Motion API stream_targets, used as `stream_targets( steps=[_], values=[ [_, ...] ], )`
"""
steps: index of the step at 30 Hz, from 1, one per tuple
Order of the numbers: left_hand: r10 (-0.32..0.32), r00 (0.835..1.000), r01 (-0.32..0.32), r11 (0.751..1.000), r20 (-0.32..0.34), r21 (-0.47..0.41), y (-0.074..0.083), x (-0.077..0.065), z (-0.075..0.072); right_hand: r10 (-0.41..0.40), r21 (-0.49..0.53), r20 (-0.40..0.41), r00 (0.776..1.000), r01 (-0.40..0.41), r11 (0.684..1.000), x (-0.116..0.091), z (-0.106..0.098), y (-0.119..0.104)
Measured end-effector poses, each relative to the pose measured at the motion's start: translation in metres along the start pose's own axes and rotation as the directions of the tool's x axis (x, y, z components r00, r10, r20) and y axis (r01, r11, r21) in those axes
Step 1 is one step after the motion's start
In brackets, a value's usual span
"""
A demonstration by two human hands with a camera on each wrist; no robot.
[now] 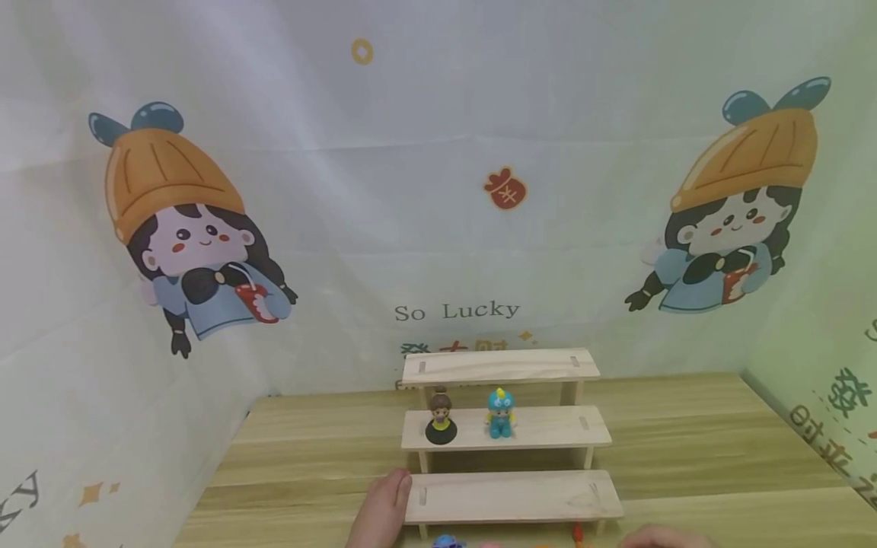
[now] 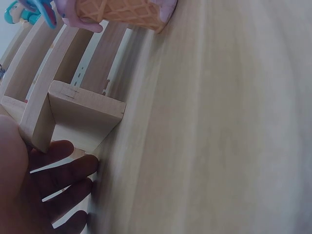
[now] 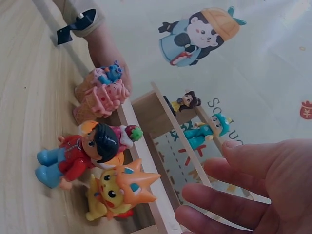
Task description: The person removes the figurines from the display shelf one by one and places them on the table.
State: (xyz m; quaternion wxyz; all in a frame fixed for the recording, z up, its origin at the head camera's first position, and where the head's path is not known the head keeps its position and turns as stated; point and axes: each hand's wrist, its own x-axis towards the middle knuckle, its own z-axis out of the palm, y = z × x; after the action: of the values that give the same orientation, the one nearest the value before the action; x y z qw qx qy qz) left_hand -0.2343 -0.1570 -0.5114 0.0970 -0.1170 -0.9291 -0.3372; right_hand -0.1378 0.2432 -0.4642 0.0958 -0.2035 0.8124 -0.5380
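My left hand (image 1: pixel 382 510) is at the left end of the lowest step of a wooden three-step display stand (image 1: pixel 514 496). In the left wrist view its fingers (image 2: pixel 66 178) extend loosely past the step's end; whether they press on it is hard to tell. My right hand (image 3: pixel 243 190) holds nothing, fingers extended, near the stand's right side. On the middle step are a brown-haired figurine (image 1: pixel 441 417) on a black base and a teal-capped figurine (image 1: pixel 501 415). Before the stand are a black-haired figurine in a red jacket (image 3: pixel 73 158) and a yellow figurine with orange spikes (image 3: pixel 114 190).
Ice-cream-cone figurines, one pink (image 3: pixel 100 100) and one with a blue top (image 3: pixel 108 74), stand near the stand's left front. A strawberry-topped figurine (image 3: pixel 127 134) is partly hidden. Printed cloth (image 1: pixel 438 251) hangs behind the wooden tabletop (image 1: pixel 294 464).
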Motion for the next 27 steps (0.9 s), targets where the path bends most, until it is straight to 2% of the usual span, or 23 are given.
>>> stream_targets(
  steps=[5,10,13,19,22,27],
  values=[
    [-0.009,1.0,0.009,1.0,0.004,-0.001,-0.001,0.0,0.001,0.084,-0.118,0.001,0.996,-0.083,0.989,0.009,-0.011,-0.012],
    [-0.014,1.0,0.014,1.0,0.006,0.0,-0.001,0.0,0.0,0.036,-0.265,-0.032,0.999,-0.043,0.963,0.021,-0.017,-0.027],
    [-0.011,1.0,0.011,1.0,0.008,-0.005,-0.001,0.0,0.0,0.034,-0.286,-0.029,0.999,-0.041,0.957,0.029,-0.02,-0.034],
    [-0.004,1.0,0.004,1.0,0.0,0.0,0.001,-0.001,0.0,0.073,-0.293,0.007,0.997,-0.068,0.954,0.041,-0.018,-0.043],
    [-0.003,1.0,0.003,1.0,-0.007,0.004,0.001,-0.002,0.0,0.095,-0.286,-0.001,0.996,-0.091,0.954,0.047,-0.018,-0.048],
    [-0.007,1.0,0.007,1.0,-0.006,0.013,0.0,-0.002,0.0,0.021,-0.338,-0.043,0.999,-0.035,0.941,0.056,-0.015,-0.057]
  ],
)
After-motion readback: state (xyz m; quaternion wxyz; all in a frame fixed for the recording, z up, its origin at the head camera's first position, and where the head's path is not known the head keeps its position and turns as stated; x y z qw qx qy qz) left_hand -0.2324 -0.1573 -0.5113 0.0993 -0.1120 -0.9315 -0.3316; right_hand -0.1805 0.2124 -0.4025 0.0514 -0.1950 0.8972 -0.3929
